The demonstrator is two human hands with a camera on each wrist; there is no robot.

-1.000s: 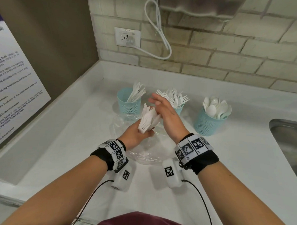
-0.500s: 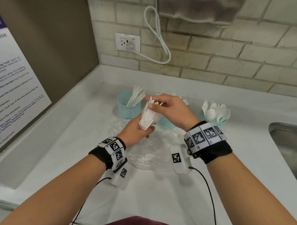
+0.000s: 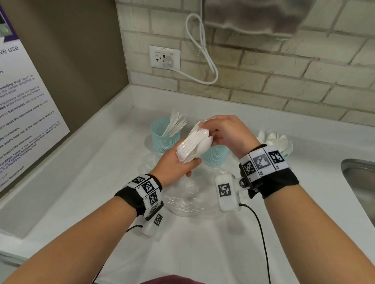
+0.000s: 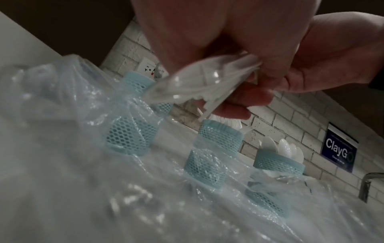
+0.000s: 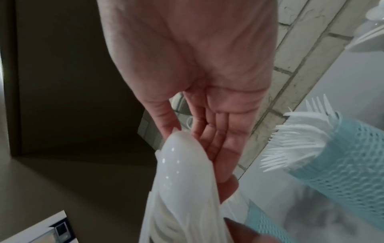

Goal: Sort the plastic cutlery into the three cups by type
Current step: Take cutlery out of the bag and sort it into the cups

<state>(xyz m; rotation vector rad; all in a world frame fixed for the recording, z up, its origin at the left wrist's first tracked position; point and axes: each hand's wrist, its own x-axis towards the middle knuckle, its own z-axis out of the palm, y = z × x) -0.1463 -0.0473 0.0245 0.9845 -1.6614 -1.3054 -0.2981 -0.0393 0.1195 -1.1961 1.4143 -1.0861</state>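
Note:
My left hand [image 3: 181,165] grips a bundle of white plastic cutlery [image 3: 193,145] by its handles, above the counter. A spoon bowl [image 5: 182,164] lies on top of the bundle. My right hand [image 3: 210,130] pinches that bowl between thumb and fingers. Three light-blue mesh cups stand behind in a row. The left cup [image 3: 165,136] holds knives. The middle cup [image 3: 215,156] holds forks [image 5: 299,141] and is partly hidden by my hands. At the right, spoons [image 3: 277,140] show above my wrist band, which hides most of their cup [image 4: 278,162].
A crumpled clear plastic bag [image 3: 188,200] lies on the white counter [image 3: 90,180] under my hands. A steel sink [image 3: 365,188] is at the right edge. The brick wall carries an outlet with a white cord [image 3: 164,58]. A notice [image 3: 18,113] covers the left wall.
My right hand came down from hovering open over the bundle and closed on its top. The left hand tilted the bundle rightward and lifted it slightly.

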